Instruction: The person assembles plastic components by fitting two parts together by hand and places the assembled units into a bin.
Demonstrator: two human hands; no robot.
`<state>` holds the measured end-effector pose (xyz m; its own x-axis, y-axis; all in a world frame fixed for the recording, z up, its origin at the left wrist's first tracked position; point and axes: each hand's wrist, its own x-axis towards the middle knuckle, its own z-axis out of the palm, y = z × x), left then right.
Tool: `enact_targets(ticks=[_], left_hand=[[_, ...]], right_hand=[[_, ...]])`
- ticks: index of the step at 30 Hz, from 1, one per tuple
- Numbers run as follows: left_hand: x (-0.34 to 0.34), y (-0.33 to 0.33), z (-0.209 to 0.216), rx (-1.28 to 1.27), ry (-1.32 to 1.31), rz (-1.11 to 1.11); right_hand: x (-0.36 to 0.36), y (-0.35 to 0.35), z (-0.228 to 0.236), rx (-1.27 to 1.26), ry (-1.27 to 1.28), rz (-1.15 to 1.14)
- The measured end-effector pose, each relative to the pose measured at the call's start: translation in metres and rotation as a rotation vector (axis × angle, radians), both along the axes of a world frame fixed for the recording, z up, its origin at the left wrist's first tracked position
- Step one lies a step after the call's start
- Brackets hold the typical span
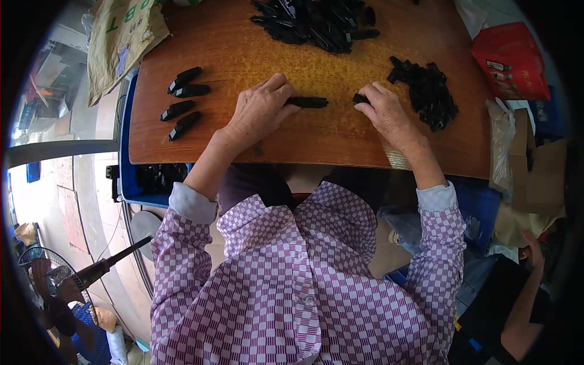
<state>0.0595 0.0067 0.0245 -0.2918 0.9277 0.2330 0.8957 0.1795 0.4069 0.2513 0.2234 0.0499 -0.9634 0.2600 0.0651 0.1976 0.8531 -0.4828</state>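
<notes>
My left hand is closed around one end of a long black plastic part, whose free end points right over the wooden table. In my right hand, thumb and fingers pinch a small black piece. A gap separates the two parts. Left of my left hand lie several finished-looking black parts, set apart in a loose column. Small black pieces form a pile just beyond my right hand. Farther back sits a heap of longer black parts.
A blue bin with black parts stands below the table's left edge. A paper sack hangs over the far left corner. On the right are a red bag and cardboard box. A fan stands lower left; another person's arm shows lower right.
</notes>
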Motion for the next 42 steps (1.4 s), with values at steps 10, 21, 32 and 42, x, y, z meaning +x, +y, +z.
enact_targets(ticks=[10, 21, 32, 42], left_hand=[[0.0, 0.01, 0.003, 0.02, -0.098, -0.051], [0.0, 0.017, 0.004, 0.018, -0.171, -0.094], [-0.074, 0.058, 0.014, 0.1, 0.186, 0.116], [-0.076, 0.068, 0.012, -0.109, 0.348, 0.059]], right_hand=[[-0.026, -0.031, 0.001, 0.086, 0.173, 0.16], [-0.042, -0.039, -0.006, 0.119, 0.071, 0.153], [-0.01, 0.047, 0.022, 0.709, -0.008, 0.029], [-0.006, 0.075, 0.008, 0.563, -0.069, 0.107]])
